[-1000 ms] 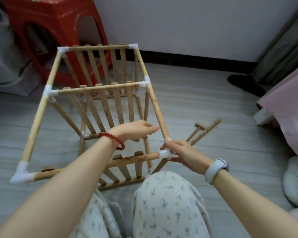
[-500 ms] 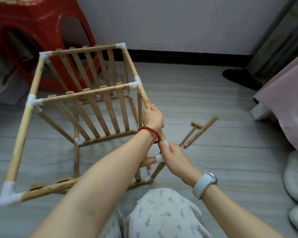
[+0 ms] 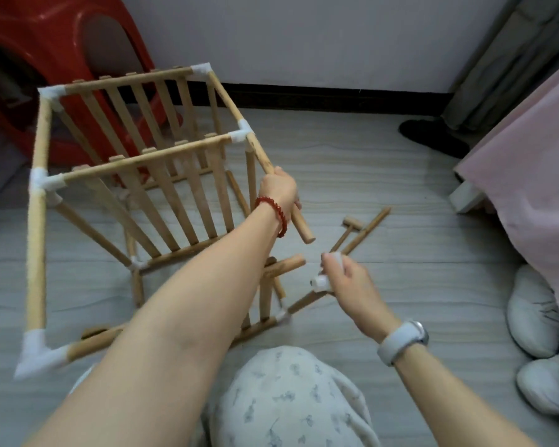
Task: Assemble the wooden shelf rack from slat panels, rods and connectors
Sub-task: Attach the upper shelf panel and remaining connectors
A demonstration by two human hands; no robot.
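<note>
Her left hand (image 3: 278,191) wraps its fingers round the rack's (image 3: 133,175) right top rod (image 3: 271,175), while her right hand (image 3: 346,279) pinches a white connector (image 3: 321,281) pulled free beside it.

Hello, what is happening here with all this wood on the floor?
A person sitting on the floor is building a wooden rack from slat panels and rods. The left hand grips a rod of the top frame; its near end is bare. The right hand holds a white connector, off the rod. A loose rod and a small mallet lie on the floor nearby.
</note>
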